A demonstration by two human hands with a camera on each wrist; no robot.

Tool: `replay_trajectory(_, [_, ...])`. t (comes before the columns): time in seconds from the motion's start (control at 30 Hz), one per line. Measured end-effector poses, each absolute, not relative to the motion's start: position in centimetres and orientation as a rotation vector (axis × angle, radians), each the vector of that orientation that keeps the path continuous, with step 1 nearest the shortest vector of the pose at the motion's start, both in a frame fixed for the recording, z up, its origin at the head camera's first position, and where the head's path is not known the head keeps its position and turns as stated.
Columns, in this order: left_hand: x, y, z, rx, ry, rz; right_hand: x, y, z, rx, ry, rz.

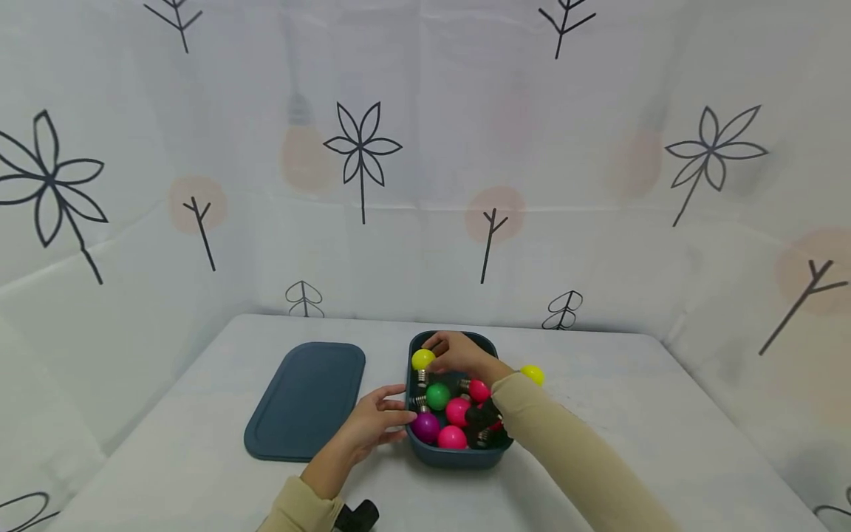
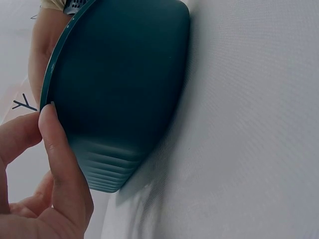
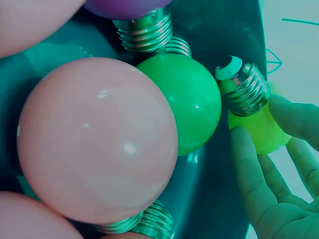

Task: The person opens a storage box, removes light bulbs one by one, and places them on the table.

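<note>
A dark blue-green plastic container (image 1: 455, 458) on the table holds several coloured light bulbs. Inside it are a green bulb (image 1: 438, 397), a purple bulb (image 1: 425, 427) and several pink bulbs (image 1: 453, 437). Over its far left part, my right hand (image 1: 459, 353) pinches a yellow bulb (image 1: 423, 360) between thumb and fingers. That bulb's metal screw base points toward me, close to the left wall. At the left rim, the thumb and fingertips of my left hand (image 1: 375, 423) grip the edge; the left wrist view shows the container's outer wall (image 2: 119, 74) beside them.
A flat blue-grey lid (image 1: 306, 403) lies on the white table (image 1: 219, 473) left of the container. Another yellow bulb (image 1: 532, 374) shows past my right wrist. Behind the table hangs a white cloth (image 1: 425, 251) with leaf and flower drawings.
</note>
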State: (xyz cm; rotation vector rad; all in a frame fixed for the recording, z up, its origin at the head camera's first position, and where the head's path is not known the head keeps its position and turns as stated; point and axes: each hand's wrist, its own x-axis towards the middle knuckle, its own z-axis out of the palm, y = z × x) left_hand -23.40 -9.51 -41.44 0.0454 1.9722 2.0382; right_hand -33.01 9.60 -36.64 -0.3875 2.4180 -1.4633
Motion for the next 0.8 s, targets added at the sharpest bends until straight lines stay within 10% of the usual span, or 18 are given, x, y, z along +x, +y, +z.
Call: replay_trajectory(0.8, [-23.5, -9.5, -41.6, 0.039, 1.959, 2.055, -30.6, 12.2, -35.7, -0.394, 2.447, -1.544])
